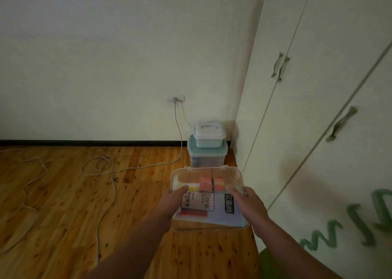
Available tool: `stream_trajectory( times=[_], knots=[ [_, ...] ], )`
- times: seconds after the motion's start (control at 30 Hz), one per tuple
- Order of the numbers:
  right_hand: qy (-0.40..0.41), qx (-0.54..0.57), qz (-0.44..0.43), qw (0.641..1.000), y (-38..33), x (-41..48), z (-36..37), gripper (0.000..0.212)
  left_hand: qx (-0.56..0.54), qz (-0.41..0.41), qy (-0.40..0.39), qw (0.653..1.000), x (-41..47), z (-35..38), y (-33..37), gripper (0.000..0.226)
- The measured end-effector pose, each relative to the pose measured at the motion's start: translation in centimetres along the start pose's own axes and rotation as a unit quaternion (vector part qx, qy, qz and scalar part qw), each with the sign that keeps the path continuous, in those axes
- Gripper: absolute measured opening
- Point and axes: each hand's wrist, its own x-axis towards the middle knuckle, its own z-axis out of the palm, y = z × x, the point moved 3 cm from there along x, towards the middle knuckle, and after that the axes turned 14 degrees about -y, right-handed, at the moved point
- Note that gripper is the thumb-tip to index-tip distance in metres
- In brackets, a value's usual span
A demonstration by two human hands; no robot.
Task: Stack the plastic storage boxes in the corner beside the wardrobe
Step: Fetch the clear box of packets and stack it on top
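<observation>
I hold a flat clear plastic box (220, 173) in front of me, above the floor. My left hand (172, 202) grips its left edge with the thumb on the lid. My right hand (250, 204) grips its right edge the same way. Inside lie a pink packet, a "Drink" straw pack and a dark label. Farther off, in the corner beside the white wardrobe (318, 109), a small white-lidded box with a handle (209, 135) sits on a bigger teal-lidded box (207, 154).
A grey cable (179, 134) runs from a wall socket (175, 98) down across the wooden floor (84, 204) in loops to the left. A dark skirting board lines the wall. Green handles stick out from the wardrobe doors at right.
</observation>
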Motion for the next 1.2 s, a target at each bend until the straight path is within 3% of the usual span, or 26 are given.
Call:
stream_trajectory(
  times=[0.3, 0.7, 1.0, 1.2],
  knots=[
    [0.013, 0.02, -0.008, 1.0, -5.8, 8.9, -0.9, 0.034, 0.009, 0.01, -0.003, 1.0, 8.3, -2.5, 7.3, 0.036],
    [-0.004, 0.031, -0.005, 1.0, -10.7, 24.3, -5.7, 0.037, -0.006, 0.004, -0.002, 1.0, 21.4, -1.3, 15.6, 0.02],
    [-0.022, -0.01, -0.006, 1.0, -14.4, 37.8, -12.7, 0.036, -0.022, -0.015, 0.017, 1.0, 33.3, 2.4, 22.5, 0.043],
    [-0.024, -0.007, 0.008, 1.0, -16.1, 44.0, -15.7, 0.047, -0.028, -0.025, 0.019, 0.999, 38.7, 3.9, 26.5, 0.04]
  ],
)
